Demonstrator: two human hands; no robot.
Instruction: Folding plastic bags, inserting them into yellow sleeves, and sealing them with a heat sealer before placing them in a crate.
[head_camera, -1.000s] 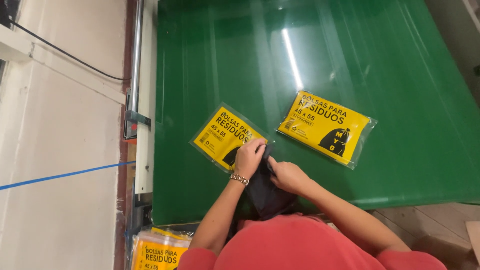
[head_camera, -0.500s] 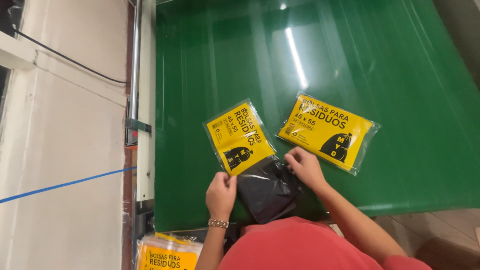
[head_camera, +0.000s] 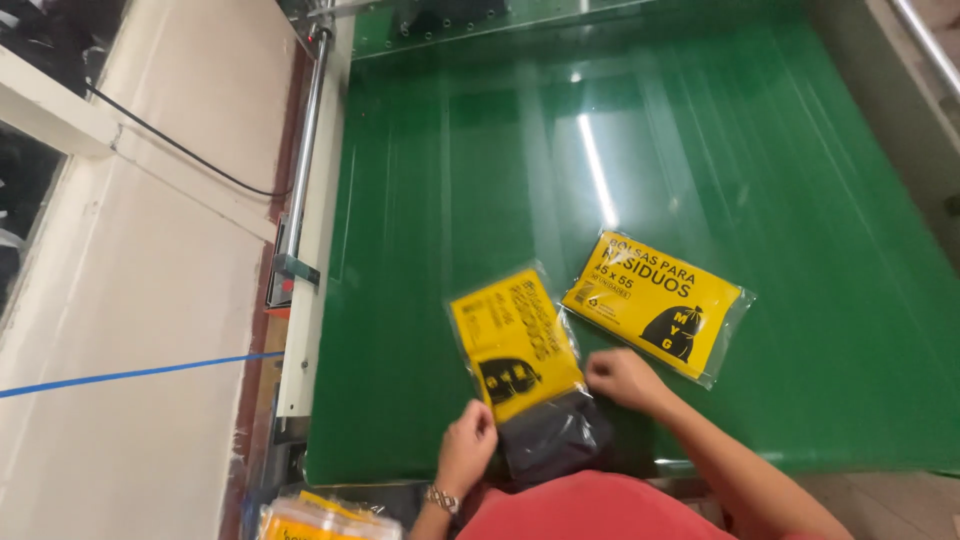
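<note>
**Head view: two hands at a yellow packet on the green belt**

Head camera looks down on a wide green belt, glossy, with a strip of light reflected along it. Two flat clear packets with yellow printed cards lie on it. The near packet sits tilted, its long side running away from the person, and its lower end shows a dark folded bag inside the clear sleeve, close to the belt's near edge. The left hand rests at the packet's lower left corner, fingers curled in and pinching the plastic edge; a metal wristband shows just below it. The right hand lies at the packet's right side near the boundary of yellow card and dark bag, fingers bent and touching the sleeve; whether it grips or only presses cannot be told. The second packet lies flat just to the right, slightly overlapping or touching the first at its upper corner, untouched by either hand. A stack of similar yellow packets shows at the bottom left, off the belt. A metal rail runs along the belt's left side.
</note>
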